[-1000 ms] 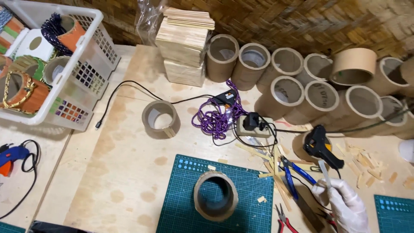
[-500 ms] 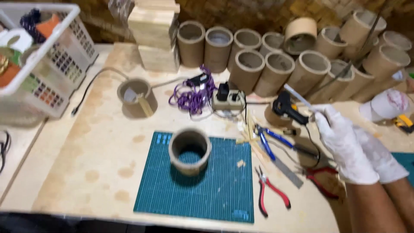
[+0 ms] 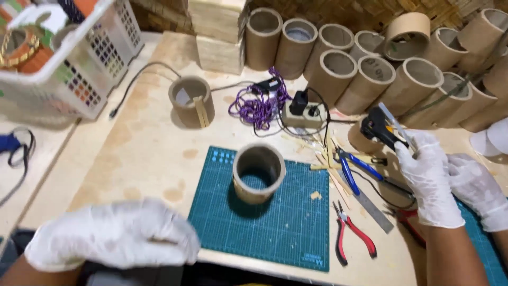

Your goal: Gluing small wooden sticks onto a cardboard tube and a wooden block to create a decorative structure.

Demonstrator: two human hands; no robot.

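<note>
Left hand: gloved, near left edge, fingers curled together, holding nothing visible.
Right hand: gloved, right side, pinching a thin flat stick.
Cardboard tube: upright on green cutting mat, centre.

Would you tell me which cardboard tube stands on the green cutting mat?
The short open tube alone at mid-table; all others stand on bare wood.

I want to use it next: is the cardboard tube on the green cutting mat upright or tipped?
Upright. The cardboard tube stands on the green cutting mat, its round open mouth facing up.
</note>
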